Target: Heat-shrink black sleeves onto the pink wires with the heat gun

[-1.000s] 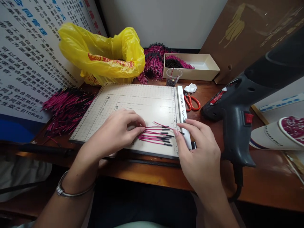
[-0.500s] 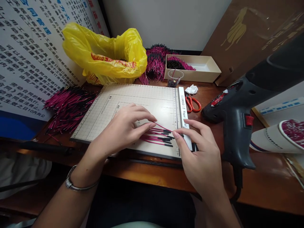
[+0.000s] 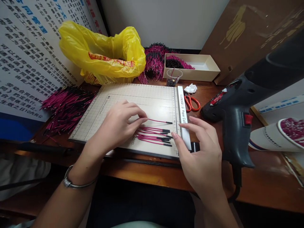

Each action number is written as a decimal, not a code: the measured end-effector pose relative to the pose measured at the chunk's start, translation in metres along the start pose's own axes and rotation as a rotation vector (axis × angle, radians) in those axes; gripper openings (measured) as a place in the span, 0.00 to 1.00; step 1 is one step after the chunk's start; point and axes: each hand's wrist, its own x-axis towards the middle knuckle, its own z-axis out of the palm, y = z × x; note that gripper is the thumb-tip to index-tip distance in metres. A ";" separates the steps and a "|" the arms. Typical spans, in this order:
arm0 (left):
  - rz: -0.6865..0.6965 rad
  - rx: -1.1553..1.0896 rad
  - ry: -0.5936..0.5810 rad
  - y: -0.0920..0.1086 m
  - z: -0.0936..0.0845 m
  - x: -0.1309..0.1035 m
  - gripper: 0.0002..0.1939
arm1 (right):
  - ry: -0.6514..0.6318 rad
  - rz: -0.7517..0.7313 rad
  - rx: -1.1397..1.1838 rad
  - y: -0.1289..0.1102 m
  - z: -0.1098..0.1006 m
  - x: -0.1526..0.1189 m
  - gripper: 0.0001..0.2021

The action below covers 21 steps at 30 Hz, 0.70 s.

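Note:
My left hand (image 3: 127,122) pinches one end of a thin magenta wire (image 3: 156,120); its black-sleeved end points right, over the paper cutter board (image 3: 154,95). Just nearer to me, several similar wires (image 3: 152,136) lie in a loose row on the board, black ends to the right. My right hand (image 3: 198,142) hovers by the board's right edge, thumb and fingers apart, holding nothing. Its fingertips are close to the white ruler strip (image 3: 184,117) and the wires' black ends.
Behind the board stand a yellow plastic bag (image 3: 102,53), a wire heap (image 3: 155,61), a cream box (image 3: 206,68) and a small clear cup (image 3: 174,77). More wires (image 3: 68,107) lie left. To the right are orange-handled scissors (image 3: 193,104), a heat gun (image 3: 237,126) and a paper cup (image 3: 268,136).
The right hand has let go of the wire's black end and its fingers have spread. The left hand has shifted slightly left with the wire, which now lies nearly level.

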 end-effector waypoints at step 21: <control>0.033 0.050 -0.356 0.009 0.000 0.020 0.08 | -0.041 -0.069 -0.049 -0.002 0.001 -0.004 0.05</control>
